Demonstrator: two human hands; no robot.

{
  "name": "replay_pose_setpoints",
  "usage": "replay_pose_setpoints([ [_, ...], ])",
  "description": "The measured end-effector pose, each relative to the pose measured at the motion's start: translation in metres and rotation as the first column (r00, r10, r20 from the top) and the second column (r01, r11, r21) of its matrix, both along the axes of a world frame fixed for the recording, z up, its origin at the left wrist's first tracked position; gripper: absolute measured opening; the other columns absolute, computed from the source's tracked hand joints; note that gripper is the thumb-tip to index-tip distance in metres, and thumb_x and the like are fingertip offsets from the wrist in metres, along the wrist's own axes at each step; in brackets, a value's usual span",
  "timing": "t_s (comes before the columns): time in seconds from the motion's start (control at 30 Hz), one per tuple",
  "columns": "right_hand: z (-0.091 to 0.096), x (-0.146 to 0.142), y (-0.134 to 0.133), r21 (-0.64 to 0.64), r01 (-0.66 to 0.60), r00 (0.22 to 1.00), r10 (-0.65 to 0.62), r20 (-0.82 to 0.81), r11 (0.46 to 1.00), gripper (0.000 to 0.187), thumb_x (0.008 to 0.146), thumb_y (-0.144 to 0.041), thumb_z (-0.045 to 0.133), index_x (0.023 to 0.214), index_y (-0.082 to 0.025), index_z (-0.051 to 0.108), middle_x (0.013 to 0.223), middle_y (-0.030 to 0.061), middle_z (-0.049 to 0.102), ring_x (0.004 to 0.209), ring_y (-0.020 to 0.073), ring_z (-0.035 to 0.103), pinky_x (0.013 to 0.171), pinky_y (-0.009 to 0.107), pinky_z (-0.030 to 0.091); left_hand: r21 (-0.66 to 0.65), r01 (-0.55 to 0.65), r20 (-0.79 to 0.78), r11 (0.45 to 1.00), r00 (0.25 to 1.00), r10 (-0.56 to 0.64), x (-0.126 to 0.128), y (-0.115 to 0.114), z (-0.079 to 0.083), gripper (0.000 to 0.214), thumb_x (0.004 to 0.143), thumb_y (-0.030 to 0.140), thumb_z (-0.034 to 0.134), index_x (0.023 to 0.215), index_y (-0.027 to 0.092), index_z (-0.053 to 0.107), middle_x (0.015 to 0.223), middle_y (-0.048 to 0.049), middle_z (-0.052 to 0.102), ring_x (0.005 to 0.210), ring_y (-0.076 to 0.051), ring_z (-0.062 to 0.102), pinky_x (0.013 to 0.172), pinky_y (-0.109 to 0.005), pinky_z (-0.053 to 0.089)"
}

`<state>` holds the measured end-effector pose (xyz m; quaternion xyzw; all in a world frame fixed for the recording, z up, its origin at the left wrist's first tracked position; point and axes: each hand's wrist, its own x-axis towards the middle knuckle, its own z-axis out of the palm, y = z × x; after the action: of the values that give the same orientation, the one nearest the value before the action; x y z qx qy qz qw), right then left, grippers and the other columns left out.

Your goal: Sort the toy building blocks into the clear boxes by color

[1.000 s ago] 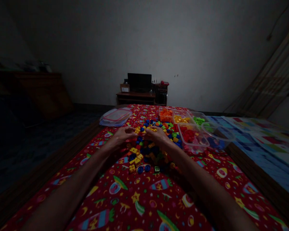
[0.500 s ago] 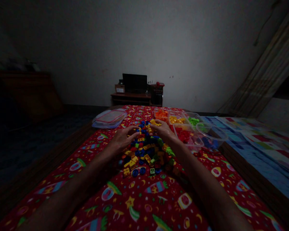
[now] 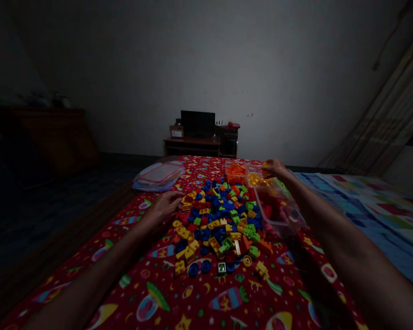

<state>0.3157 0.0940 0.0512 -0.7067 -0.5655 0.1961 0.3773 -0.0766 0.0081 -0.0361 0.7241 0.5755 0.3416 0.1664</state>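
Note:
A large pile of toy building bricks (image 3: 223, 206) in blue, yellow, green, red and orange is spread over the red patterned cloth. My left hand (image 3: 164, 206) rests at the pile's left edge, thumb and fingers apart, beside some yellow bricks (image 3: 187, 201). Reaching forward, my right hand (image 3: 276, 168) is closed on a yellow brick (image 3: 265, 166), partly hidden by the fingers. Under it lies a clear container of yellow bricks (image 3: 258, 179). Orange bricks (image 3: 236, 171) fill a container to its left, and a nearer clear container (image 3: 280, 224) has red bricks in it.
Stacked clear lids (image 3: 160, 175) lie at the cloth's far left. The patterned cloth (image 3: 206, 316) covers the table. To the right is a bed with a blue checked cover (image 3: 333, 201). A desk with a monitor (image 3: 198, 123) stands by the far wall.
My right hand has moved from the pile to the right, over the yellow container, carrying yellow. My left hand has drawn slightly left and nearer. The view has shifted a little.

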Motion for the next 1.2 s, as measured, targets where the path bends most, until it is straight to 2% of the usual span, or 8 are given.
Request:
replay_pose_setpoints([
  [0.17,0.012,-0.009,0.0,-0.024,-0.09,0.93,0.092,0.356,0.996,0.047,0.083,-0.035,0.058,0.114,0.0,0.058,0.097,0.0212,0.063,0.065,0.0143,0.064,0.057,0.023,0.05,0.014,0.041,-0.062,0.999,0.997,-0.041,0.004,0.019,-0.005,0.055,0.068,0.04,0.054,0.117,0.015,0.061,0.121,-0.0128,0.062,0.109,-0.029,0.057,0.092,-0.039,0.045],
  [0.33,0.013,-0.044,-0.023,0.094,-0.329,0.877,0.267,0.4,0.94,0.031,0.085,-0.024,0.052,0.107,-0.008,0.065,0.085,0.0124,0.067,0.063,0.0144,0.062,0.057,0.023,0.047,-0.015,0.145,-0.084,0.989,0.986,-0.146,0.024,0.027,-0.011,0.059,0.066,0.035,0.058,0.122,0.016,0.058,0.128,-0.0123,0.057,0.117,-0.028,0.052,0.1,-0.04,0.039],
  [0.5,0.0,-0.104,-0.054,0.046,-0.691,0.627,0.567,0.534,0.721,0.023,0.079,-0.013,0.05,0.091,-0.011,0.069,0.076,0.0064,0.067,0.063,0.0118,0.056,0.057,0.021,0.038,0.003,0.125,-0.069,0.992,0.99,-0.125,0.031,0.029,-0.014,0.052,0.064,0.031,0.061,0.113,0.015,0.062,0.115,-0.0122,0.064,0.105,-0.027,0.059,0.092,-0.038,0.046],
  [0.63,-0.015,-0.157,-0.059,-0.032,-0.828,0.412,0.647,0.642,0.559,0.025,0.074,-0.006,0.049,0.088,-0.01,0.069,0.075,0.0065,0.067,0.063,0.0115,0.054,0.057,0.021,0.036,-0.011,0.079,-0.014,0.997,0.997,-0.079,0.025,0.031,-0.017,0.04,0.06,0.03,0.061,0.097,0.015,0.065,0.097,-0.0084,0.069,0.087,-0.025,0.064,0.077,-0.033,0.051],
  [0.73,-0.027,-0.188,-0.052,-0.115,-0.815,0.35,0.641,0.683,0.568,0.035,0.073,-0.004,0.05,0.103,-0.01,0.067,0.088,0.0105,0.07,0.074,0.0147,0.06,0.062,0.02,0.039,-0.046,0.096,0.055,0.994,0.994,-0.093,0.018,0.031,-0.02,0.033,0.06,0.028,0.057,0.089,0.016,0.064,0.082,-0.0049,0.069,0.075,-0.022,0.065,0.065,-0.03,0.051],
  [0.9,-0.042,-0.211,-0.045,-0.357,-0.738,0.175,0.674,0.718,0.572,0.03,0.08,-0.019,0.054,0.106,-0.013,0.067,0.097,0.0134,0.07,0.082,0.0197,0.064,0.064,0.023,0.042,-0.055,0.163,0.148,0.985,0.977,-0.153,0.015,0.027,-0.021,0.034,0.057,0.031,0.06,0.088,0.016,0.064,0.08,-0.0043,0.07,0.074,-0.022,0.064,0.065,-0.03,0.05],
  [1.03,-0.041,-0.205,-0.047,-0.326,-0.773,0.183,0.682,0.708,0.545,0.029,0.075,-0.015,0.058,0.102,-0.015,0.069,0.092,0.011,0.071,0.078,0.0179,0.063,0.061,0.022,0.04,-0.108,0.21,0.228,0.972,0.957,-0.181,0.022,0.023,-0.015,0.026,0.057,0.029,0.059,0.079,0.016,0.063,0.066,-0.0007,0.065,0.063,-0.018,0.061,0.057,-0.026,0.047],
  [1.2,-0.03,-0.177,-0.063,-0.233,-0.795,0.327,0.72,0.612,0.56,0.018,0.073,-0.018,0.061,0.086,-0.014,0.072,0.074,0.0055,0.069,0.062,0.0129,0.057,0.055,0.021,0.034,-0.1,0.28,0.403,0.955,0.889,-0.218,0.041,0.019,0.0,0.024,0.054,0.033,0.065,0.071,0.016,0.06,0.063,0.0013,0.062,0.061,-0.016,0.059,0.057,-0.025,0.047],
])
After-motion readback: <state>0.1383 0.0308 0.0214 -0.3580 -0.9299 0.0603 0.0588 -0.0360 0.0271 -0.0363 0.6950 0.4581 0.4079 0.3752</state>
